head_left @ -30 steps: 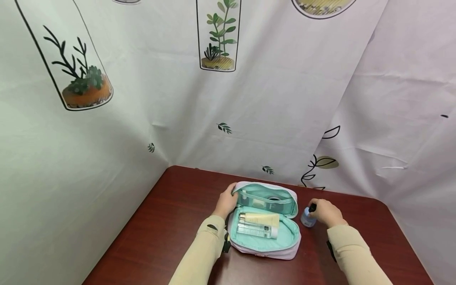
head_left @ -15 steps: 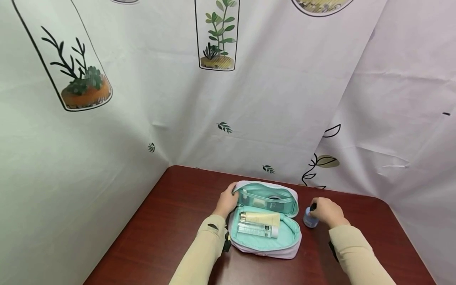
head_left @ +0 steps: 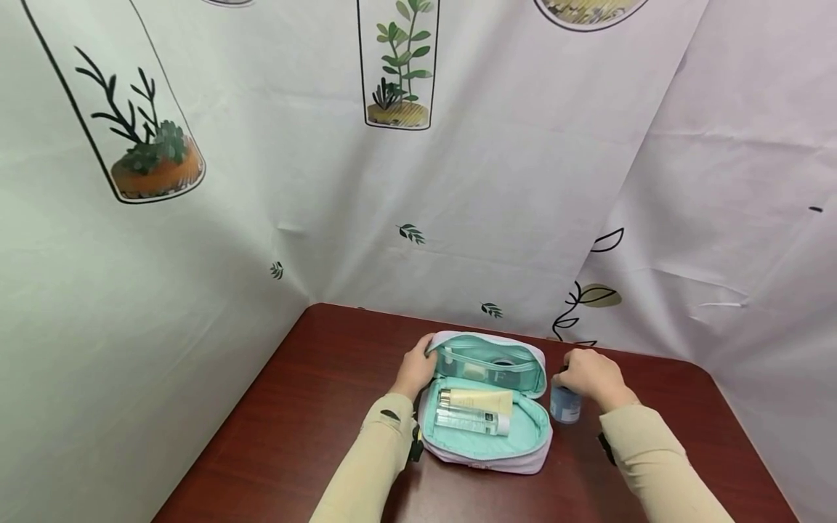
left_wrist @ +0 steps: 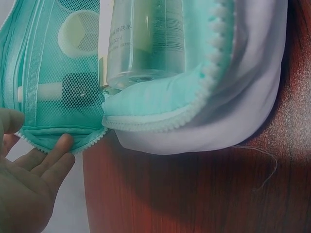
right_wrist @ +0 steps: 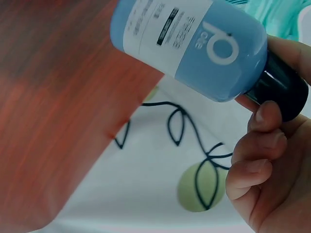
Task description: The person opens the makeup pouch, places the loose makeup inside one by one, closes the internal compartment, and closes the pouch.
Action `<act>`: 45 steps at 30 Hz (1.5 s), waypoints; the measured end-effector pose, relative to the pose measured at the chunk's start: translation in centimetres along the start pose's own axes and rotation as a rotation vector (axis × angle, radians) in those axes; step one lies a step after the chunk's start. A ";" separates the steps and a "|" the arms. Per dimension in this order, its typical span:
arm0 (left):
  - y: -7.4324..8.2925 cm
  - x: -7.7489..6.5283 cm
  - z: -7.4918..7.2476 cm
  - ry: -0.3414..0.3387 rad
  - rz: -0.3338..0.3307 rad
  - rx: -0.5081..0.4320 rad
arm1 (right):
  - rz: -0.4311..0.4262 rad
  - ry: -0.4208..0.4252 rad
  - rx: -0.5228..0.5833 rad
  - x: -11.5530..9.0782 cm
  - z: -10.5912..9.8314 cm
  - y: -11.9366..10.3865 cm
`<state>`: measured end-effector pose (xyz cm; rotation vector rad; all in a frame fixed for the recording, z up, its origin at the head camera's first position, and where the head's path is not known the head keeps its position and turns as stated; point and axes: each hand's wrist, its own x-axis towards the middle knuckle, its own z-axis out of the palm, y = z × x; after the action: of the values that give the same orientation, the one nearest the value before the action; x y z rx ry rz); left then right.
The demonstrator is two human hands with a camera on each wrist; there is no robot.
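Note:
An unzipped cosmetic bag (head_left: 523,465), lilac outside and mint green inside, lies with its lid raised at the back. My left hand (head_left: 416,370) grips the lid's left edge; in the left wrist view its thumb and fingers (left_wrist: 60,148) are at the zipper rim. On the right, my right hand (head_left: 593,376) pinches the black cap (right_wrist: 282,85) of a blue bottle (right_wrist: 228,51) with a white label. The bottle hangs from the fingers beside the bag. Inside the bag lie a cream tube (head_left: 480,401) and a clear bottle (head_left: 467,420) with a white cap.
The lid's mesh pocket (left_wrist: 51,53) holds several small items, among them a black-and-white one (left_wrist: 80,90). Beneath everything is a reddish-brown table (head_left: 275,428), its back edge against a white printed cloth (head_left: 353,181).
My right hand has risen slightly and drawn a little left, toward the bag, with the blue bottle. The left hand and the bag stay in place.

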<state>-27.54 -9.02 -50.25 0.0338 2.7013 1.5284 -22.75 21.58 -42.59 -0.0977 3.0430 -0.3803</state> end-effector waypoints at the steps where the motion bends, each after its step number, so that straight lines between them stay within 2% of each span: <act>1: 0.0 0.0 0.0 0.001 0.000 0.002 | -0.009 0.005 0.000 0.0 -0.1 -0.3; 8: 0.0 0.0 -0.1 0.007 0.005 0.021 | -0.065 0.051 0.004 -0.2 -0.6 -2.4; 13: 0.0 0.1 -0.1 0.011 -0.008 0.021 | -0.092 0.038 0.038 -0.1 -0.4 -4.0; 21: 0.2 0.1 -0.2 0.009 -0.007 0.018 | -0.124 -0.029 0.248 -0.1 1.1 -6.6; 26: 0.2 0.2 -0.2 0.011 -0.003 0.020 | -0.196 -0.091 0.394 -0.4 2.1 -7.9; 29: 0.3 0.2 -0.2 0.014 -0.002 0.025 | -0.256 -0.130 0.439 -0.7 2.7 -8.5; 33: 0.4 0.2 -0.3 0.020 0.010 0.026 | -0.341 -0.168 0.451 -0.9 3.6 -8.9; 38: 0.5 0.0 -0.5 0.007 0.019 0.004 | -0.443 -0.174 0.429 -1.0 4.6 -9.0; 45: 0.7 0.0 -0.8 0.003 -0.004 -0.010 | -0.505 -0.204 0.445 -1.3 6.0 -8.8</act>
<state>-27.59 -9.36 -49.29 0.0250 2.6942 1.5425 -20.52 11.69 -46.10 -0.8215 2.6218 -0.9944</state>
